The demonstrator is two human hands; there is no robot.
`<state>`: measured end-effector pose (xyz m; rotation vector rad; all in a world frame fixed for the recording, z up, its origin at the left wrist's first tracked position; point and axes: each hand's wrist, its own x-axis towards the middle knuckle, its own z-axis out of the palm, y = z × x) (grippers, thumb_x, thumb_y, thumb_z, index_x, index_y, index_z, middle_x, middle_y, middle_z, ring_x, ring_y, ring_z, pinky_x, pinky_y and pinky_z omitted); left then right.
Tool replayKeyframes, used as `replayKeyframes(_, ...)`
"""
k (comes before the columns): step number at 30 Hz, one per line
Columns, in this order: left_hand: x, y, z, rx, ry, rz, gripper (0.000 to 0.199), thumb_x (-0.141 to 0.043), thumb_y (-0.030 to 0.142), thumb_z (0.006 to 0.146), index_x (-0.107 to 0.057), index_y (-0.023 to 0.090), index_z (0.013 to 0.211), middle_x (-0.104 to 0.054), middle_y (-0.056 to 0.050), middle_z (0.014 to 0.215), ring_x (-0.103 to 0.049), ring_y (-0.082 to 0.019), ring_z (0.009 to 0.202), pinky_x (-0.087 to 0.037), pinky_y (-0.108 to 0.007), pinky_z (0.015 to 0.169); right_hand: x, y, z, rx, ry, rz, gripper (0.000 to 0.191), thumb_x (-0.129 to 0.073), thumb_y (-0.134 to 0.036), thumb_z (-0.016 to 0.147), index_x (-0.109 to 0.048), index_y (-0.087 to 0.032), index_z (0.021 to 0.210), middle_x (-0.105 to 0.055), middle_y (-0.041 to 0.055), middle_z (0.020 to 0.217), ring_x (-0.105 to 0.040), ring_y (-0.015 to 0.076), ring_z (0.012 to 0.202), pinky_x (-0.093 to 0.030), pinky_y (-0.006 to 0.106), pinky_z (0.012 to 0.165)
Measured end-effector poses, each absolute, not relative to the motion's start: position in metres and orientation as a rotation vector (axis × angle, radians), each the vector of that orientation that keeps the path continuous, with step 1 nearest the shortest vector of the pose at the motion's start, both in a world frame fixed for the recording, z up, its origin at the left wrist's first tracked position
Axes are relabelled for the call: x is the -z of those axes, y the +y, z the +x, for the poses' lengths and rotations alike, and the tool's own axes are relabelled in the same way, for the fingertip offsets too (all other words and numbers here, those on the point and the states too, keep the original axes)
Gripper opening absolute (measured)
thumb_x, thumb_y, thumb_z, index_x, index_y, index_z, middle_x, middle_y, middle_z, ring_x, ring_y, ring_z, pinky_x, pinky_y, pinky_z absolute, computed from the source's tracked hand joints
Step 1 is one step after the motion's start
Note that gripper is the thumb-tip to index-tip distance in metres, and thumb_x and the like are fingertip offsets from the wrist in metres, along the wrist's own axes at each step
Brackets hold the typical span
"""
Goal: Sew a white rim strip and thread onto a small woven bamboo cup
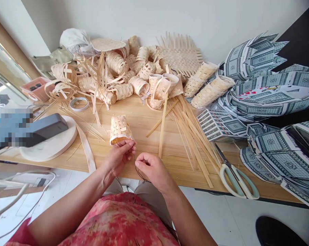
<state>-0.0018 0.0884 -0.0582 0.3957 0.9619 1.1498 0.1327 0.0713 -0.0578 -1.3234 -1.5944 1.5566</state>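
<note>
Pinching thread [135,162], left hand [121,153] faces curled right hand [152,169]

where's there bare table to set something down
Bare wood shows between the small basket and the slanted strip, and between the white band and the left hand. Crowded: woven baskets at the back, scissors and patterned cards at right.

Head cam looks fwd & dn from above wearer's lap [152,195], w/ table [141,118] close, wall [134,17] farther off.

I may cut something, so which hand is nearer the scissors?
Right: your right hand is left of the scissors; your left hand is farther left, near the small woven basket.
</note>
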Motion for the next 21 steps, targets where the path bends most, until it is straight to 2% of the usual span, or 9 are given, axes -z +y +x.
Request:
replayKeyframes(6,0.057,0.092,-0.006,-1.131,0.942,0.365,0.012,-0.069,0.019,0.066,-0.059,0.012,0.067,-0.058,0.001,0.058,-0.054,-0.005,0.048,-0.031,-0.010,0.035,0.044,0.062,0.162,-1.773,-1.706,-1.144,0.014,-0.050,-0.025,0.070,-0.046,-0.017,0.059,-0.038,-0.0050,0.055,-0.032,0.0075,0.053,-0.025,0.020,0.049)
replayKeyframes(9,0.055,0.091,-0.007,-1.115,0.969,0.354,0.009,-0.063,0.017,0.072,-0.059,0.011,0.067,-0.060,-0.001,0.062,-0.060,-0.008,0.054,-0.034,-0.010,0.035,0.041,0.059,0.187,-1.777,-1.521,-1.120,0.020,-0.054,-0.031,0.072,-0.048,-0.017,0.060,-0.036,-0.0050,0.055,-0.028,0.0070,0.050,-0.022,0.021,0.046)
replayKeyframes(13,0.053,0.088,-0.006,-1.084,0.993,0.372,0.009,-0.061,0.016,0.075,-0.059,0.011,0.067,-0.064,-0.004,0.066,-0.064,-0.011,0.060,-0.038,-0.010,0.037,0.049,0.060,0.209,-1.502,-1.222,-1.326,0.026,-0.059,-0.042,0.071,-0.055,-0.017,0.073,-0.032,-0.0069,0.053,-0.023,0.0061,0.045,-0.019,0.020,0.042)
replayKeyframes(17,0.052,0.084,-0.005,-1.068,0.949,0.424,0.009,-0.066,0.017,0.070,-0.061,0.010,0.069,-0.062,-0.003,0.061,-0.061,-0.008,0.053,-0.038,-0.009,0.036,0.061,0.066,0.213,-1.088,-1.298,-1.519,0.027,-0.056,-0.041,0.074,-0.059,-0.018,0.087,-0.043,-0.0040,0.058,-0.037,0.0093,0.052,-0.030,0.021,0.047)
replayKeyframes(21,0.050,0.080,-0.005,-1.030,0.957,0.472,0.016,-0.070,0.017,0.065,-0.063,0.009,0.078,-0.060,-0.002,0.059,-0.059,-0.007,0.052,-0.034,-0.008,0.034,0.058,0.069,0.214,-0.906,-1.344,-1.506,0.023,-0.053,-0.039,0.078,-0.062,-0.019,0.086,-0.049,-0.0027,0.059,-0.046,0.0108,0.055,-0.038,0.024,0.053)
